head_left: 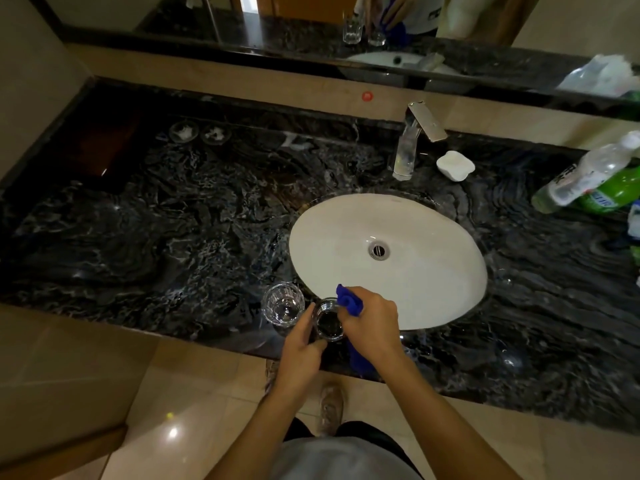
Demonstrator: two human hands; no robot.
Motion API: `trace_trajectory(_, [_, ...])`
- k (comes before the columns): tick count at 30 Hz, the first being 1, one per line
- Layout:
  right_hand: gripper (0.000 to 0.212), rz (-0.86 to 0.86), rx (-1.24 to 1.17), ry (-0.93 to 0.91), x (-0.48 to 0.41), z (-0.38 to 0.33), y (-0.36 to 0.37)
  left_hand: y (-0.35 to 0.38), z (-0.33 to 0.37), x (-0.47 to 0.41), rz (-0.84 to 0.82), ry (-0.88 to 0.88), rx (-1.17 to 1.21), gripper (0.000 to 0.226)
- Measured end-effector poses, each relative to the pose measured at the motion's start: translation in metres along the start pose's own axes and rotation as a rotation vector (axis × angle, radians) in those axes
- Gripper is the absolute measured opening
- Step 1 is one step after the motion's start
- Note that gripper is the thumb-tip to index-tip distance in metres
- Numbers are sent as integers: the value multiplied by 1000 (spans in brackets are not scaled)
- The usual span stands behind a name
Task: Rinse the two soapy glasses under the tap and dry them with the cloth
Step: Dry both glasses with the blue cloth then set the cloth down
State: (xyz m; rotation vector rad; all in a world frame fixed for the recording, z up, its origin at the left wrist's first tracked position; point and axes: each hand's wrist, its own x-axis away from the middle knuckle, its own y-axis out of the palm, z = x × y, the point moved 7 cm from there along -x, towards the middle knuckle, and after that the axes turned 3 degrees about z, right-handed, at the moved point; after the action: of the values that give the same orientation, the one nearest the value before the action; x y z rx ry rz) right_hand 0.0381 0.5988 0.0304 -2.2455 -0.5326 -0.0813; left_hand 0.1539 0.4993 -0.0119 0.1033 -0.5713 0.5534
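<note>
Drying at counter's front edge (pixel 207 336), sink rim (pixel 301 271) just right; open counter left.
Left hand (pixel 301 355) fingers grip clear glass (pixel 328 323); right hand (pixel 372 323) clenches blue cloth (pixel 348 301). Second glass (pixel 283 305) upright, beside.

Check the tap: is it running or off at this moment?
Off. No stream falls from the tap spout, and the white basin below shows no splash or pooling around its drain.

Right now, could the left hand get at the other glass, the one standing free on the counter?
Probably yes. The free glass stands upright just left of the held glass, close beside the left hand, with nothing between them. But that hand is steadying the held glass, so it must let go first.
</note>
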Motion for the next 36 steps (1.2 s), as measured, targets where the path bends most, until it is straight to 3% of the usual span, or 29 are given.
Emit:
trace_trajectory(5, [18,1,-241,145,11,1,-36,-10,11,27,-33,-18,-100,47])
trace_trajectory(7, [15,-54,-551,258,20,-9,-57,-25,28,50,14,28,-168,35])
trace_trajectory(9, [23,-226,-916,336,28,-34,-65,-39,60,69,56,106,-139,19])
trace_trajectory(13, [41,-526,-1199,349,32,-94,-65,-55,129,66,17,146,100,62])
trace_trajectory(15, [48,-640,-1255,308,32,-124,-55,-61,154,53,-53,141,200,65])
trace_trajectory(18, [50,-705,-1223,214,24,-162,-36,-79,177,40,-79,187,307,44])
trace_trajectory(21, [49,-736,-1191,157,14,-196,-8,-113,187,32,48,250,225,23])
trace_trajectory(23, [35,-653,-1069,112,2,-212,13,-143,191,23,169,290,162,15])
trace_trajectory(26, [30,-566,-892,87,-18,-236,44,-188,199,10,310,353,92,17])
trace_trajectory(32, [52,-630,-654,77,-56,-281,103,-267,208,-12,464,457,-78,25])
trace_trajectory(36, [51,-710,-613,16,-77,-301,139,-323,209,-29,615,397,70,24])
